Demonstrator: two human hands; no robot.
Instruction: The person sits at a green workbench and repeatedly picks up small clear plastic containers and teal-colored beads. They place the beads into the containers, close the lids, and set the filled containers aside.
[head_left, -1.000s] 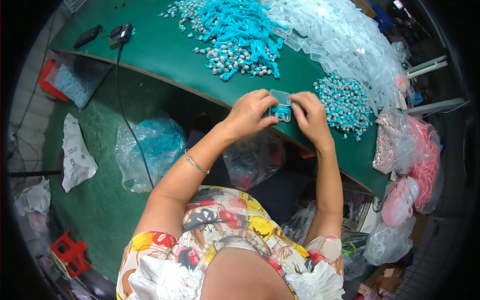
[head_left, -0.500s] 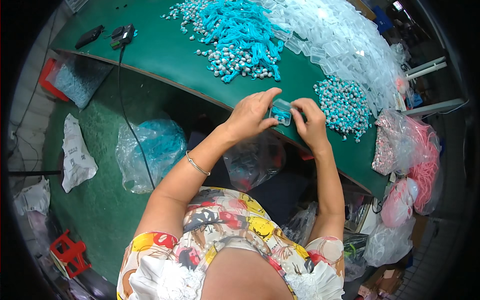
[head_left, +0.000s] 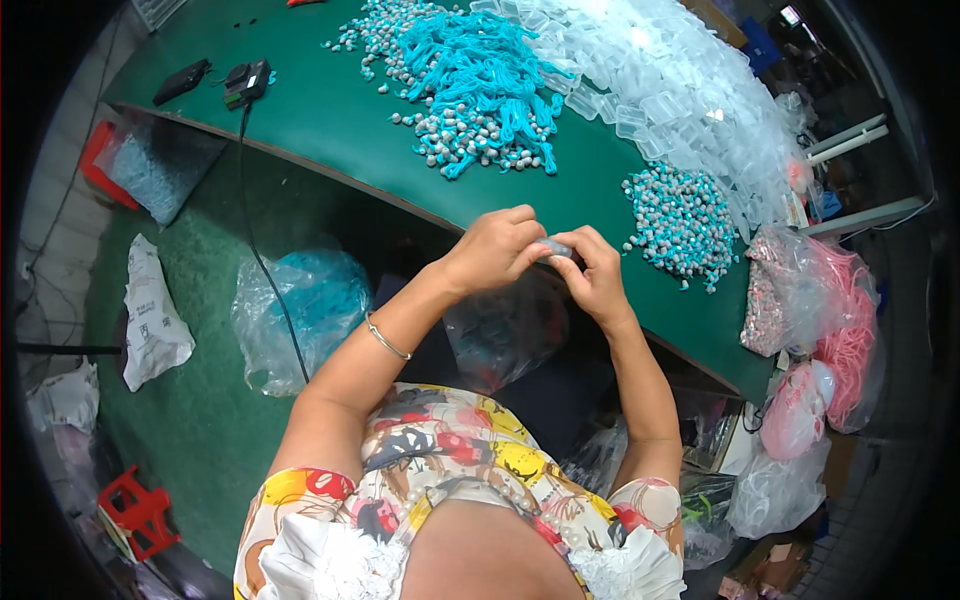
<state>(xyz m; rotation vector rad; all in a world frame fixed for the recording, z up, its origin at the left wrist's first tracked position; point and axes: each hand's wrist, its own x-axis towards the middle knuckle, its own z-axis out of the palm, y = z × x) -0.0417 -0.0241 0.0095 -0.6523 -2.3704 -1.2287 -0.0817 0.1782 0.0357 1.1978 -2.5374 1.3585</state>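
Observation:
Between my two hands, over the table's near edge, is a small clear plastic box [head_left: 554,247], mostly covered by fingers. My left hand [head_left: 497,246] is closed on its left side, thumb and fingers pinching it. My right hand [head_left: 592,270] grips the other side, thumb below and fingers on top. What lies inside the box is hidden now. Beyond my hands lies a heap of turquoise cord bundles [head_left: 470,60] with grey-and-turquoise beads [head_left: 475,135] around it. To the right is a pile of similar small bead pieces [head_left: 680,220].
A large mound of clear plastic boxes [head_left: 660,80] covers the far right of the green table [head_left: 330,120]. A black device with a cable [head_left: 246,84] sits at the left. Below stand a bag of turquoise material [head_left: 310,310] and a red stool [head_left: 138,512]; pink cords [head_left: 848,330] hang right.
The box was open with turquoise contents showing; now it looks folded closed, its contents out of sight. My hands have come closer together around it, the right one moving left and slightly nearer me.

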